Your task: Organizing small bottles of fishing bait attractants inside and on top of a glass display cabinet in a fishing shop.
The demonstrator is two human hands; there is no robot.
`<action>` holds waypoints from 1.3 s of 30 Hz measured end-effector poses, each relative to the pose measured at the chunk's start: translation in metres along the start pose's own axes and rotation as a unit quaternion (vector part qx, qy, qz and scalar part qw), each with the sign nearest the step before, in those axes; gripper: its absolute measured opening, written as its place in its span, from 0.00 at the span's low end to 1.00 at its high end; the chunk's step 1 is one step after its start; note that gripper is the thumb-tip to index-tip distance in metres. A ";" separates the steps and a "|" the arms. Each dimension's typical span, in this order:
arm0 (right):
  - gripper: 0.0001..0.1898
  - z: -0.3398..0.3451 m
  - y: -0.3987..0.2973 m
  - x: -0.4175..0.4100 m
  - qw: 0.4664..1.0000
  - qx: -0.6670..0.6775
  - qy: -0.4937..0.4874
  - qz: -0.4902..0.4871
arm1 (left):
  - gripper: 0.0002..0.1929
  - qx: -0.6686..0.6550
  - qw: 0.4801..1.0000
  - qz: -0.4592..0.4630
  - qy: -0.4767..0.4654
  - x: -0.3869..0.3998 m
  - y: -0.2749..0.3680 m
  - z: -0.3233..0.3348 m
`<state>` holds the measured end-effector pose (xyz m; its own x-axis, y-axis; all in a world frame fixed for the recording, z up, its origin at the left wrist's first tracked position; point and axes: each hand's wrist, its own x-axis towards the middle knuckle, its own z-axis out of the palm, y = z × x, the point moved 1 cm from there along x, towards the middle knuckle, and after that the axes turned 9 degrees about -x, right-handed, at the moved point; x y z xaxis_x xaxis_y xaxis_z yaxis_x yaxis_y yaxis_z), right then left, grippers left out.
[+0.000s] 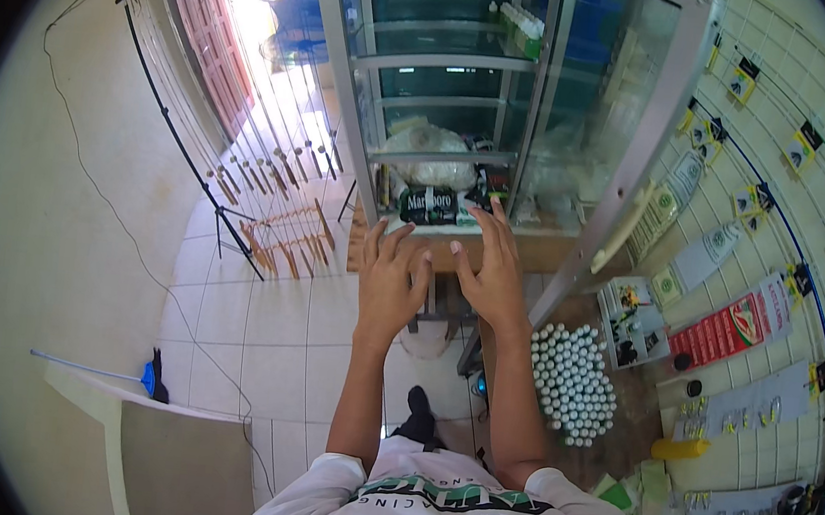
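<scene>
My left hand [388, 285] is raised in front of a glass cabinet with an aluminium frame [440, 61], fingers spread and holding nothing. My right hand [492, 277] is beside it at about the same height, also with fingers apart and nothing in its grasp. Just beyond the fingertips, on the cabinet's lowest level, lies a black packet with white lettering [429, 205]. Behind it rests a bulging clear plastic bag [432, 143]. Higher up, a row of white-capped green bottles [523, 34] stands on a glass shelf. Whether any finger touches the cabinet, I cannot tell.
Many white-capped containers [573, 384] crowd a brown surface at right, near a grey divided tray [634, 322]. Packaged goods hang on a wire grid wall [760, 181]. At left, thin rods with handles [263, 170] stand by a black tripod [224, 215]. A cable [174, 300] crosses the tiled floor.
</scene>
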<state>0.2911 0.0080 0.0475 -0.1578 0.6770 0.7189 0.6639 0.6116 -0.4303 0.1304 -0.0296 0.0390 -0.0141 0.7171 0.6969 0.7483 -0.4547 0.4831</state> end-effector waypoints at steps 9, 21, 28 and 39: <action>0.23 -0.044 -0.022 -0.048 0.999 0.005 -0.033 0.016 | 0.09 -0.019 0.999 -0.034 -0.001 -0.042 0.027 -0.021; 0.25 -0.066 -0.040 -0.068 0.970 -0.176 0.163 -0.035 | 0.09 -0.064 0.998 -0.006 0.000 -0.056 0.048 -0.032; 0.27 -0.047 -0.022 -0.078 0.986 -0.032 0.163 -0.016 | 0.09 -0.076 0.997 -0.006 -0.001 -0.058 0.048 -0.031; 0.27 -0.013 -0.014 -0.069 0.983 0.141 0.096 0.073 | 0.16 -0.082 0.996 0.015 -0.034 -0.045 0.038 -0.029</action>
<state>0.3028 -0.0528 0.0108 0.0836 0.6924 0.7167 0.4361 0.6213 -0.6511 0.1401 -0.0945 0.0417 0.0554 0.7335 0.6775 0.6297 -0.5522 0.5464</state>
